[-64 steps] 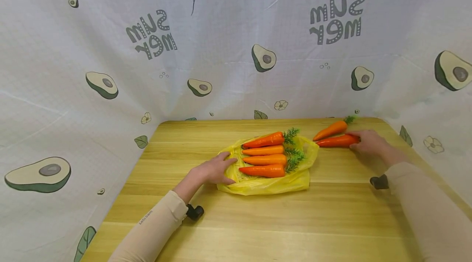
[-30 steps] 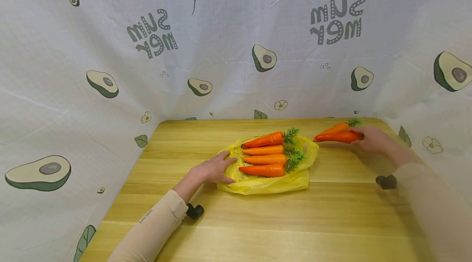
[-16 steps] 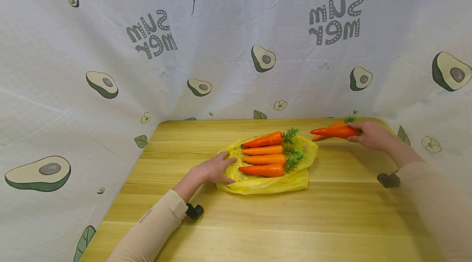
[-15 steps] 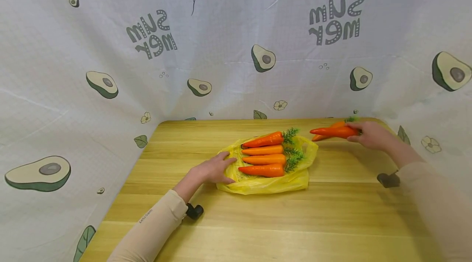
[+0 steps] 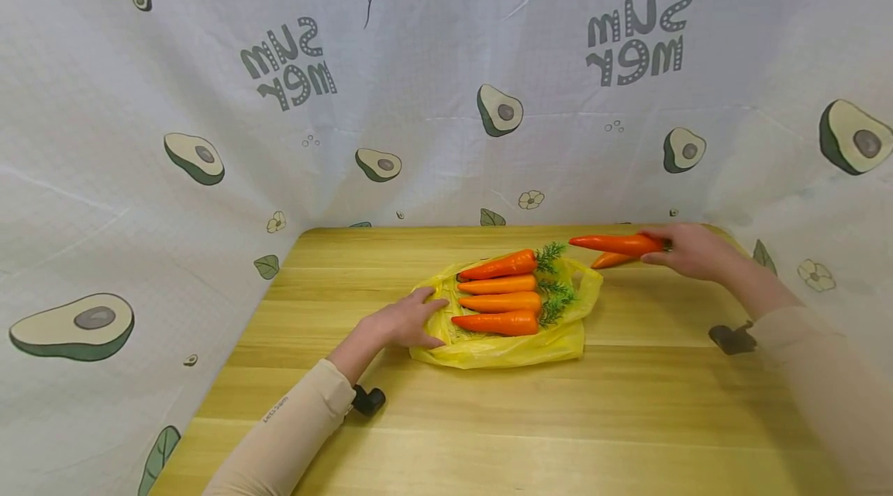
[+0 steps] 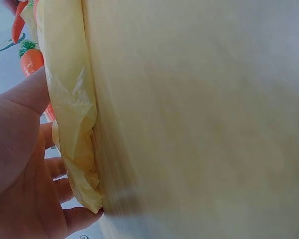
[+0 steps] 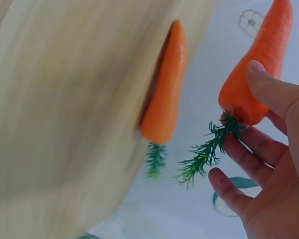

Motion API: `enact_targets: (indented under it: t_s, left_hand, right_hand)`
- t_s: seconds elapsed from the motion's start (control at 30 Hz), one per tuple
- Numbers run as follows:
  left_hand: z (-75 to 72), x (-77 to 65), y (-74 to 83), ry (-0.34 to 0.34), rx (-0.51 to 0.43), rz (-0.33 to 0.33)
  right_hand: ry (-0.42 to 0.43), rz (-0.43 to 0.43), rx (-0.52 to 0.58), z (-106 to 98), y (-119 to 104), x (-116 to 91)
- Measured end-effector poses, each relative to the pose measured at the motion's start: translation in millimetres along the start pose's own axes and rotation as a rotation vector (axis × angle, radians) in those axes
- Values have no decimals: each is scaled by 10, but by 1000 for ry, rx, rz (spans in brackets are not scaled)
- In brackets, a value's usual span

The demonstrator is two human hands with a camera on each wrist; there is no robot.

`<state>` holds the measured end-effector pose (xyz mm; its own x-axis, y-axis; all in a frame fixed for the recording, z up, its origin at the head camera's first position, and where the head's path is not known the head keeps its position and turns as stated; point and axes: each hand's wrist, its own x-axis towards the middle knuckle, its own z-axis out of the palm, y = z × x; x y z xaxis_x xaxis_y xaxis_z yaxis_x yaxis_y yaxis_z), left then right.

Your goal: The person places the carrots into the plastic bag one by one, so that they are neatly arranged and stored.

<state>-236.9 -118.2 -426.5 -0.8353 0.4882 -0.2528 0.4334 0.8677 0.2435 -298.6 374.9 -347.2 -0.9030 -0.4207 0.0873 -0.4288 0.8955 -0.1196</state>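
Observation:
My right hand (image 5: 698, 252) pinches a red-orange carrot (image 7: 264, 59) by its thick end, thumb on one side and fingers on the other. Its tip points left in the head view, and its green top hangs free in the right wrist view. Below it a second, orange carrot (image 7: 167, 94) lies on the table, partly hidden in the head view. A yellow plastic bag (image 5: 488, 356) lies flat with several carrots (image 5: 498, 302) side by side on it, leafy ends to the right. My left hand (image 5: 401, 322) rests on the bag's left edge with fingers spread.
The wooden table (image 5: 446, 418) runs up to a pale cloth (image 5: 432, 54) printed with avocados, which hangs behind and at the sides. A black device (image 5: 368, 401) sits at the left wrist, and another black device (image 5: 732, 339) is at the right wrist.
My right hand has lifted the red-orange carrot off the table and carried it up and left, over the orange carrot. The left hand and the bag have stayed in place.

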Motion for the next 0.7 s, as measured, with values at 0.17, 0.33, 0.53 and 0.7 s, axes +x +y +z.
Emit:
enact_targets:
  t_s: [0.17,0.33,0.53,0.7]
  left_hand:
    - [-7,-6,13,3,-2,-2]
    - [-12,-13,23,2,-3,-4]
    - [-10,-10,23,4,-5,-3]
    - [-11,-9,23,1,-2,-10]
  right_hand:
    - [-4,-14,-18,-84,-163,30]
    - [-8,-42,-30,-149,-321,55]
    - [6,-76,-44,-184,-467,91]
    - [0,-73,-53,-202,-584,101]
